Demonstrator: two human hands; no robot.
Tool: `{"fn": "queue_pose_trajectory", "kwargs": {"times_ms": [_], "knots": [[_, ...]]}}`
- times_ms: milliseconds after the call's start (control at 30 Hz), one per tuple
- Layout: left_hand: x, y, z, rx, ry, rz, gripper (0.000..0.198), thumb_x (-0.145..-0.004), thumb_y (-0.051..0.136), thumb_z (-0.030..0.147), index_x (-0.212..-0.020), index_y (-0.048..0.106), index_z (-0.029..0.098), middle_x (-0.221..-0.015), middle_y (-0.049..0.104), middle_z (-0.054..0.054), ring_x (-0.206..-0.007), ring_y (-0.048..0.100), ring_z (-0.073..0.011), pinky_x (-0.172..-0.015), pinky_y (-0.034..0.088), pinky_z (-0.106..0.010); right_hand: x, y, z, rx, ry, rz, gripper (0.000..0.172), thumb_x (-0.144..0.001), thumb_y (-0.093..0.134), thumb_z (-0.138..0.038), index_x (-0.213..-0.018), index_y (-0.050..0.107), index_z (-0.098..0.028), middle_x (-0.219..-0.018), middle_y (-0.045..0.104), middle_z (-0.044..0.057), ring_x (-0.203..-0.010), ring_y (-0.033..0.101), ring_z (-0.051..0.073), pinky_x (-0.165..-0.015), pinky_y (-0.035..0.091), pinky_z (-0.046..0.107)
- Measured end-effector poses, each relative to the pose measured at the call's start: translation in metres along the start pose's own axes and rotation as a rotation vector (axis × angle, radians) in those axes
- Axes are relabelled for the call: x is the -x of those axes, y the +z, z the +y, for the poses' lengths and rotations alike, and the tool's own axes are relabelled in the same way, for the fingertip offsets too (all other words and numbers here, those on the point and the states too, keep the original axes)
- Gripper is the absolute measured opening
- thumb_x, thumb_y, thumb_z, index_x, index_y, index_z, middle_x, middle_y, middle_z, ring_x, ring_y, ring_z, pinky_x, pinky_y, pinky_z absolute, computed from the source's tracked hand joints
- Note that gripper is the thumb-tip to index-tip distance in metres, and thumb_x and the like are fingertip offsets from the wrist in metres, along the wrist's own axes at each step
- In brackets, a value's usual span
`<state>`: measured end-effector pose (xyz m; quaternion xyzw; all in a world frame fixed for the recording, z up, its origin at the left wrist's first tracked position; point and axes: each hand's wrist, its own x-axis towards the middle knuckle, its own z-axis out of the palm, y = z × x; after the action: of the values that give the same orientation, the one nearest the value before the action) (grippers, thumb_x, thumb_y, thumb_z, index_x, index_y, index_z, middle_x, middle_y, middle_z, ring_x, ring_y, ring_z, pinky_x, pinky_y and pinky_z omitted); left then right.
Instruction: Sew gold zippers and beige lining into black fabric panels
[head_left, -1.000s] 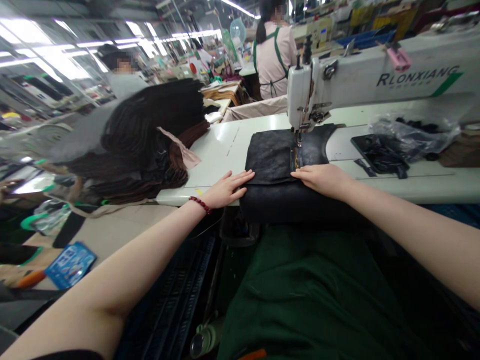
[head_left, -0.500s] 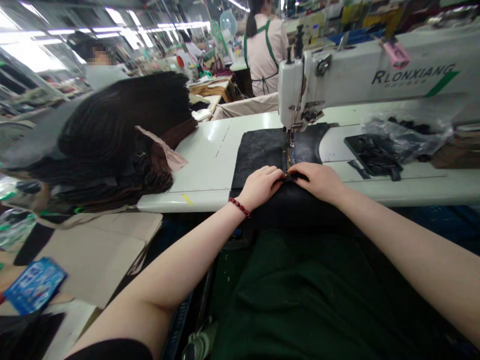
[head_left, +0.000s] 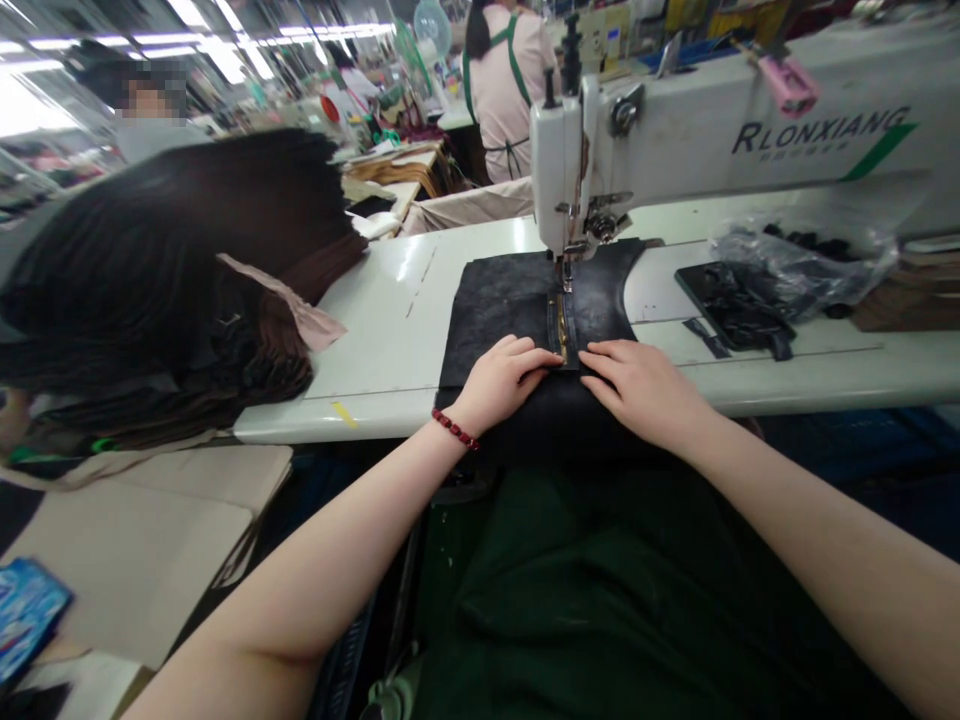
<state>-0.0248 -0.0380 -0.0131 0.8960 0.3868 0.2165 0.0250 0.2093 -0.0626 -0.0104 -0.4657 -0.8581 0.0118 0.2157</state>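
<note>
A black leather panel [head_left: 495,300] lies on the sewing machine bed, its near part hanging over the table's front edge. Set into it is a zipper [head_left: 562,325] with gold-coloured teeth, running from the presser foot [head_left: 568,278] toward me. My left hand [head_left: 504,382], with a red bead bracelet at the wrist, pinches the zipper's near end between thumb and forefinger. To the right of that end, my right hand [head_left: 643,390] rests on the leather, thumb and forefinger apart. The needle tip is too small to make out.
A tall pile of dark leather pieces [head_left: 172,240] stands left on the white table [head_left: 390,330]. Right of the machine [head_left: 675,140] are a phone-like black slab [head_left: 709,285] with scraps and a clear plastic bag [head_left: 817,265]. Beige panels [head_left: 150,540] lie lower left. Other people are beyond.
My right hand has let go of the zipper's near end and shifted slightly right, fingers parting. The zipper shows more fully. The whole view has swung a little to the right.
</note>
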Motion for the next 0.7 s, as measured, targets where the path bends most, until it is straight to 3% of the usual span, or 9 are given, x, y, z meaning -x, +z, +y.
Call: {"fn": "queue_pose_trajectory", "kwargs": {"times_ms": [133,200,333,467,600,700], "knots": [[0.001,0.001,-0.002,-0.026,0.015,-0.004,0.026,-0.098,0.049,0.026,-0.114,0.069,0.026,-0.086,0.059,-0.003,-0.085,0.052,-0.0189,-0.078,0.046,-0.031,-0.002,-0.009,-0.003,0.062,0.13,0.076,0.034,-0.097,0.043,-0.033,-0.079,0.068,-0.018,-0.084,0.068,0.009,-0.081,0.062,0.023,-0.075,0.045,0.037],[0.001,0.003,-0.003,-0.025,0.022,0.003,0.026,-0.099,0.049,0.026,-0.114,0.07,0.027,-0.085,0.058,-0.003,-0.083,0.052,-0.0186,-0.077,0.046,-0.031,-0.001,-0.013,0.0,0.049,0.115,0.087,0.028,-0.095,0.046,-0.031,-0.082,0.068,-0.017,-0.087,0.067,0.009,-0.083,0.062,0.024,-0.075,0.045,0.036],[0.0,0.005,-0.003,0.021,0.027,0.035,0.023,-0.096,0.053,0.023,-0.111,0.07,0.027,-0.092,0.059,-0.003,-0.089,0.053,-0.0185,-0.081,0.046,-0.031,0.009,-0.016,0.002,-0.139,-0.148,-0.049,0.019,-0.093,0.051,-0.026,-0.093,0.068,-0.019,-0.099,0.067,0.007,-0.092,0.061,0.022,-0.083,0.046,0.035],[-0.003,0.001,-0.001,0.111,0.027,0.008,0.021,-0.094,0.055,0.018,-0.109,0.068,0.024,-0.109,0.063,-0.003,-0.101,0.056,-0.0185,-0.092,0.046,-0.034,0.007,-0.012,0.002,-0.236,-0.049,0.028,0.016,-0.094,0.052,-0.027,-0.092,0.066,-0.019,-0.098,0.065,0.006,-0.09,0.061,0.02,-0.082,0.047,0.033],[-0.006,-0.006,0.002,0.109,-0.02,-0.051,0.02,-0.093,0.056,0.017,-0.109,0.066,0.024,-0.104,0.067,-0.001,-0.097,0.058,-0.0181,-0.091,0.046,-0.034,-0.01,-0.002,0.007,-0.289,-0.068,0.026,0.02,-0.093,0.056,-0.027,-0.108,0.067,-0.019,-0.112,0.066,0.006,-0.105,0.06,0.021,-0.091,0.046,0.034],[-0.007,-0.009,0.004,0.097,-0.037,-0.053,0.019,-0.092,0.057,0.017,-0.108,0.066,0.023,-0.103,0.067,-0.001,-0.097,0.058,-0.0181,-0.091,0.045,-0.033,-0.019,0.003,0.008,-0.268,-0.069,0.0,0.02,-0.094,0.054,-0.029,-0.102,0.07,-0.019,-0.104,0.07,0.005,-0.1,0.062,0.021,-0.089,0.047,0.034]]}}
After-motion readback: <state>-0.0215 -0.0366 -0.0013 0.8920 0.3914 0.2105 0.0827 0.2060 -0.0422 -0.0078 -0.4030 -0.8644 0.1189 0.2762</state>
